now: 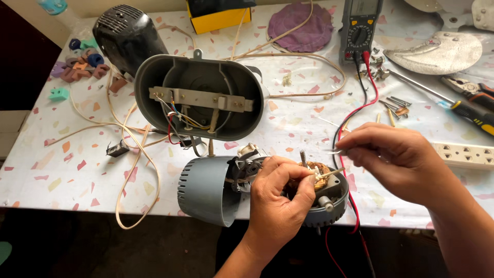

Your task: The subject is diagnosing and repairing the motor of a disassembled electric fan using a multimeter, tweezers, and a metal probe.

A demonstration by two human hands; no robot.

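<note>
At the far left of the speckled white tablecloth [46,170] we see a heap of small coloured rubber blocks [82,64], with a black ribbed motor cover [126,36] just beside them. A cream flat cable [128,170] loops down toward the table's near edge. Next comes the grey oval plastic fan base [200,98], lying open side up, a metal bar across it and coloured wires spilling out.

Near the front edge lies the grey round fan motor housing [206,190], its copper winding and threaded shaft exposed at the right end. Our left hand [278,198] rests on top of that motor, thumb and forefinger pressed together on a thin pale lead wire [329,174] at the winding. Our right hand [391,159] hovers just right of it, fingers curled, thumb and forefinger pinching a short thin pale wire end [337,151].

Behind the right hand, red and black probe leads [360,110] run up to a yellow-trimmed multimeter [360,28]. Further right lie loose screws [396,105], a silvery metal blade [437,51], yellow-handled pliers [473,103] and a white socket strip [465,154].
</note>
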